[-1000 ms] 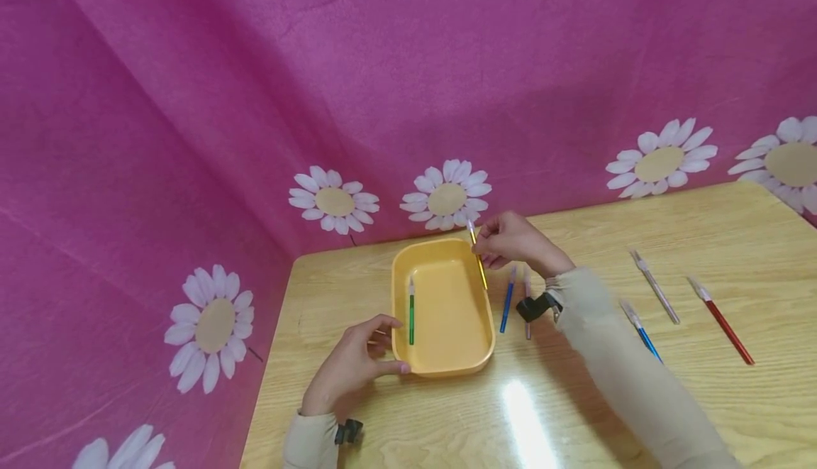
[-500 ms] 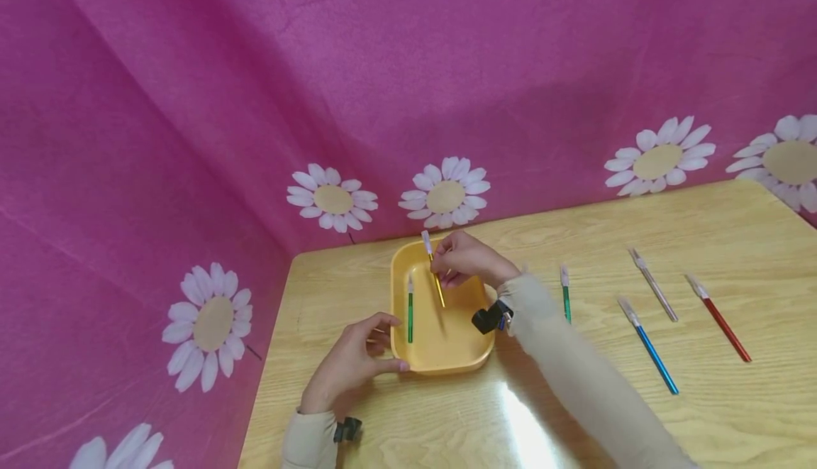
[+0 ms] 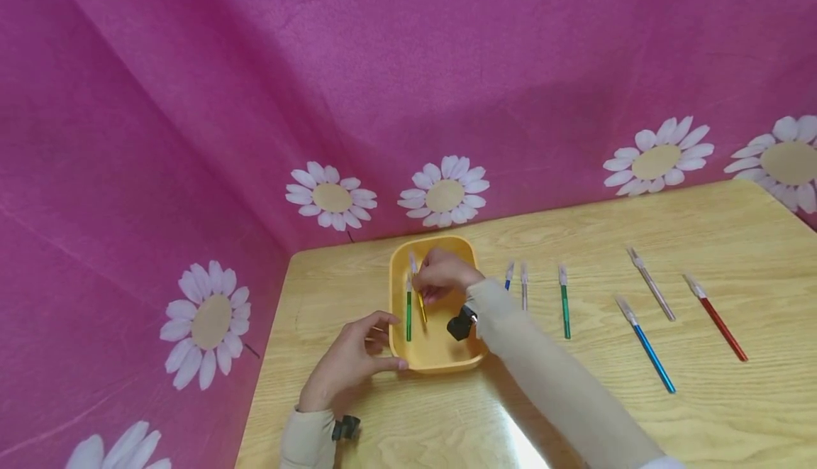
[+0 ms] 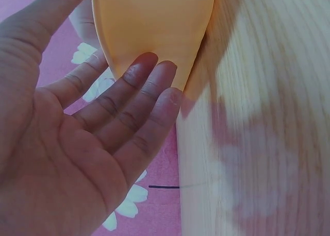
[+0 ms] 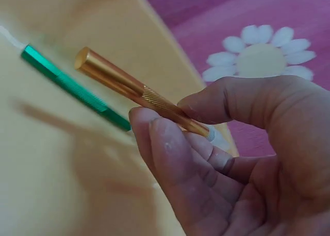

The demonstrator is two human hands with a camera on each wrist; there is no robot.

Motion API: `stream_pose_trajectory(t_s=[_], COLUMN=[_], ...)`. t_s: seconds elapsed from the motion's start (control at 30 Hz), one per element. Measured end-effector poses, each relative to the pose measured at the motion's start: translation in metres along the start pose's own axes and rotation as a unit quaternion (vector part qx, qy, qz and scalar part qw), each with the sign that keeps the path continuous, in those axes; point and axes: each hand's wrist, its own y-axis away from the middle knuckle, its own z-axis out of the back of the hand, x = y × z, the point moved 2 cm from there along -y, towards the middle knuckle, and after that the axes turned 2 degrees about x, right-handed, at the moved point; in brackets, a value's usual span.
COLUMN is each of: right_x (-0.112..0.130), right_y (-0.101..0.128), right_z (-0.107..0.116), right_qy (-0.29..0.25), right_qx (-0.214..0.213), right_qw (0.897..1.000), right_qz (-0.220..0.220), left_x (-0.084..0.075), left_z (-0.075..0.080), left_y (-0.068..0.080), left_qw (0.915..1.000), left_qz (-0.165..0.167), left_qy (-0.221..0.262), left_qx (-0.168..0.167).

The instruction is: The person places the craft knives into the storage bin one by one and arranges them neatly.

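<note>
My right hand [image 3: 443,272] is inside the yellow tray [image 3: 440,352], pinching a gold craft knife [image 5: 111,79] between thumb and fingers. Its clear-capped end points toward the back of the tray, and the handle angles down over the floor. Just left of it lies a green craft knife [image 3: 408,316], flat along the tray's left side; the right wrist view shows its knurled green handle [image 5: 77,91] too. At the tray's near left corner, my left hand [image 3: 351,359] touches the outer wall with fingers spread and nearly straight, thumb at the corner.
Right of the tray lie more capped craft knives: one blue [image 3: 508,277] and one pale [image 3: 525,288], both partly behind the sleeve, then a green one [image 3: 565,306], a light blue one [image 3: 654,359], a silver one [image 3: 654,288] and a red one [image 3: 721,323]. A pink flowered cloth [image 3: 542,100] hangs behind the table.
My right hand has carried the gold craft knife left from the tray's right rim and lowered it beside the green one. The left hand stays in place.
</note>
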Motion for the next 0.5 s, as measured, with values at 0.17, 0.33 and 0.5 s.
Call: stream_pose_trajectory(t_s=[0.17,0.33,0.5], right_x=[-0.003,-0.01,-0.015], right_y=[-0.007,-0.011,-0.012], right_z=[-0.005,-0.009,-0.014], right_qy=[0.027,0.058,0.061], right_qx=[-0.003,-0.011,-0.013], right_qw=[0.999,0.997,0.995], right_qz=[-0.019,-0.048,-0.074], left_x=[0.0,0.001,0.001], left_z=[0.001,0.001,0.001], left_y=[0.0,0.001,0.002], left_qw=[1.0,0.9997,0.9994], left_qz=[-0.006,-0.02,-0.033], left_qy=[0.006,0.009,0.005], left_qx=[0.003,0.005,0.002])
